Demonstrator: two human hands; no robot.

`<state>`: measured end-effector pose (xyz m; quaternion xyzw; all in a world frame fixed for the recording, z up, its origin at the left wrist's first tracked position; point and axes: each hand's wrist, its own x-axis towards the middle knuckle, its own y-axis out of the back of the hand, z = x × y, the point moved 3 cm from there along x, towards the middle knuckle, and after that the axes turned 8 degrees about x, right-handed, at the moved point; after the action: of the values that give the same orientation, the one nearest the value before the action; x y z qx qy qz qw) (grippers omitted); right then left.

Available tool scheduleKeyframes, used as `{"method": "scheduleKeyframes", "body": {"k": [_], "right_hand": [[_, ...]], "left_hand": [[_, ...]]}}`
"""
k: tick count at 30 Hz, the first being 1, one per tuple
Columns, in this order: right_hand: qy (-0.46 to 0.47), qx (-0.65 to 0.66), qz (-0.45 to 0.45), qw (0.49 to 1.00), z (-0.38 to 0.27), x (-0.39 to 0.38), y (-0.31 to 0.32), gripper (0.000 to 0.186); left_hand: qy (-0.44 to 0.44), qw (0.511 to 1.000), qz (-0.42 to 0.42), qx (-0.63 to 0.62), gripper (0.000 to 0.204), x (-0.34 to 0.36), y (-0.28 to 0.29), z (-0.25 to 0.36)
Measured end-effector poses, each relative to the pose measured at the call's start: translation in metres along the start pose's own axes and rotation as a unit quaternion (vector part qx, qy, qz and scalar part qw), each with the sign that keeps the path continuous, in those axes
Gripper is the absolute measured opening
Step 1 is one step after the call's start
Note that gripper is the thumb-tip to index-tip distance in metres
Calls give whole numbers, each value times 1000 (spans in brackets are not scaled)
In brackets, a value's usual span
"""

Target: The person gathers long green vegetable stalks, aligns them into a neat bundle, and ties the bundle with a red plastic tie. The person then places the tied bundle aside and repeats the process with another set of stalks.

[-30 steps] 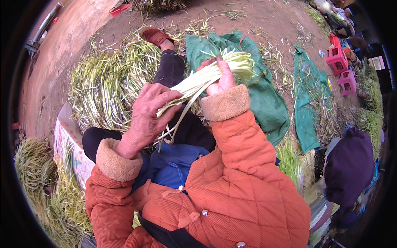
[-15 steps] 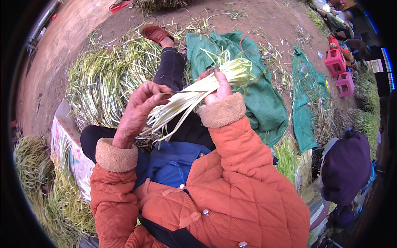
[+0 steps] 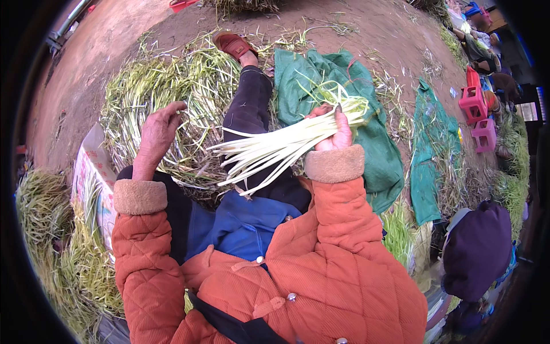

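Since half a second ago, the left hand (image 3: 157,135) has pulled away from the bunch of pale stalks (image 3: 281,148), out to the person's left and over the heap of loose stalks (image 3: 143,103) on the ground. Its fingers are bent; whether anything thin is pinched between them cannot be told. The right hand (image 3: 333,129) is clamped around the bunch near its curled, leafy end and alone holds it up. The bunch lies across the air above the dark trouser leg (image 3: 252,103) and near the blue apron (image 3: 243,218), with the green sack (image 3: 378,160) behind the right hand.

With one hand gripping near one end, the long free ends fan out unsupported toward the left. If the right grip slackens, stalks at the edge of the fan could slide out and drop onto the leg or the apron. Some lower stalks already spread away from the rest, so a quick tilt could leave the ends uneven. Squeezing too hard could bruise or snap the stalks, which look tender. Low on the left, the free ends could also tangle with the heap and pick up dry scraps.
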<state>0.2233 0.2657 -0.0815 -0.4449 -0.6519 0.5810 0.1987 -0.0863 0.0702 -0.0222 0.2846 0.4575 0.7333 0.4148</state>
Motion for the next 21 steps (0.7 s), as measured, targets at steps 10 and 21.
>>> {"method": "scheduleKeyframes", "body": {"k": [10,21], "right_hand": [[-18,40,20,999,0,1,4,25],[-12,0,33,999,0,0,19,24]], "left_hand": [[-77,989,79,-101,18,-68,-55,81],[-51,992,26,-115,8,-55,-89,77]]}}
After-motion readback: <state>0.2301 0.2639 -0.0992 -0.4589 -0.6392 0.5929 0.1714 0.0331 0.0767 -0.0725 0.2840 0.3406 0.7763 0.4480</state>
